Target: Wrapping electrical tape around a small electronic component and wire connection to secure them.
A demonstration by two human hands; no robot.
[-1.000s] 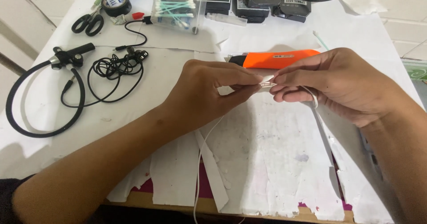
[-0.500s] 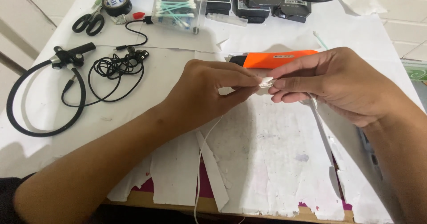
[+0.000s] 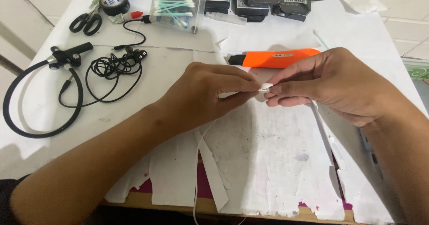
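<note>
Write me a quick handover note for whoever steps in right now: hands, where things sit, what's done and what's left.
Left hand and right hand: both pinch one small white connector piece between fingertips, above the paper-covered table.
A thin white cable hangs from it toward the near table edge.
The orange utility knife lies just behind the hands, untouched.
Black earphones and black-handled scissors lie far left.
Done: piece held by both hands. Left: whatever is being done to it; the detail is too small to tell.

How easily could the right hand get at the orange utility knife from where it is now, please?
Probably yes: the orange utility knife lies uncovered just beyond the right hand, but both hands pinch a small white piece, which it would have to release.
</note>
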